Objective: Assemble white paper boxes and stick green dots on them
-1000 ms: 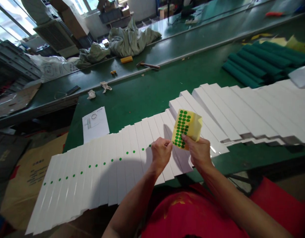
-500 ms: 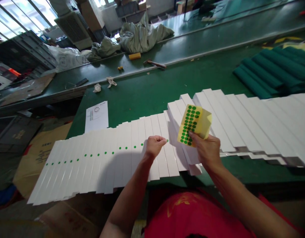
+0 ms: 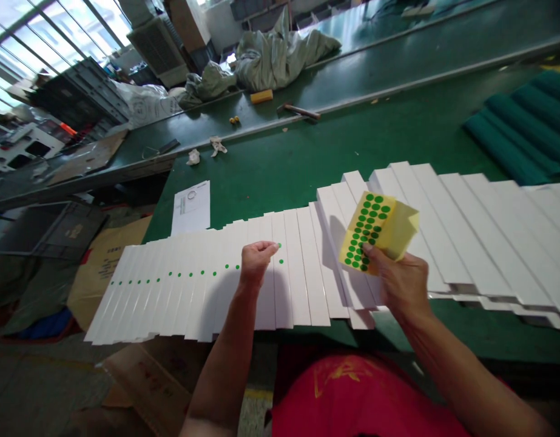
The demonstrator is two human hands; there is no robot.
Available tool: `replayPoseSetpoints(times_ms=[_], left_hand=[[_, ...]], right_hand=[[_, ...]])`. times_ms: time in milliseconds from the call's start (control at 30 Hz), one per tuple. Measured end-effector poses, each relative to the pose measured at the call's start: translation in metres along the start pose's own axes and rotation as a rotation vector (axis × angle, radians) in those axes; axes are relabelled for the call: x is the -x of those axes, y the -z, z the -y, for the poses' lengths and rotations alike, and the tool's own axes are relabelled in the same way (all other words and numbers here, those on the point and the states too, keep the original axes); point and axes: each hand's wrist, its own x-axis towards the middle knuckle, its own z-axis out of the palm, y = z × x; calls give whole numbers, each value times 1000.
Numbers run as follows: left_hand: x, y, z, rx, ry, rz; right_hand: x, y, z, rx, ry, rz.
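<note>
The left hand [image 3: 256,261] is drawn into a narrow pinch, while the right hand [image 3: 400,279] is wrapped around a flat thing, thumb on top. Beneath and beyond them spreads the green table [image 3: 280,158]. On its near side, thick white pieces [image 3: 425,224] overlap at the right, and a row of white strips [image 3: 302,279] fans to the left, passing under the left hand. A printed paper [image 3: 191,206] lies just behind that row. Smaller is the yellow sheet [image 3: 385,227] in the right hand, tilted above the white pieces, with many green dots on its face and a folded flap at its right. Smallest is the green dot [image 3: 280,245] at the left fingertips, seemingly held there. Another, the stuck dot [image 3: 281,261], sits just below it; strips further right show none.

The step in hand looks like carrying one dot from sheet to strip. The next move likely calls for lining it up with the others, pressing it flat and releasing cleanly. Whether the fingertips touch a strip, I cannot tell.
</note>
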Motion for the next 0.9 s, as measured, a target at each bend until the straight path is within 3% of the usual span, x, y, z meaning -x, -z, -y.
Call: replayPoseSetpoints(times_ms=[100,333,533,767,900], left_hand=[[1,2,-1,-15,7,17],[11,-28,30,-188,31,54],[7,-30,38,-369,29,28],[13,-39,35,-562,-45,-39],[20,-41,32,-644,-95,-171]], right_hand=[[-3,1,1,24,-5,6],[-6,4,5,19,-25,-18],[-8,7,1,5,-52,9],[-6,9,2,-23,-105,47],[-5,11,5,-24,-108,61]])
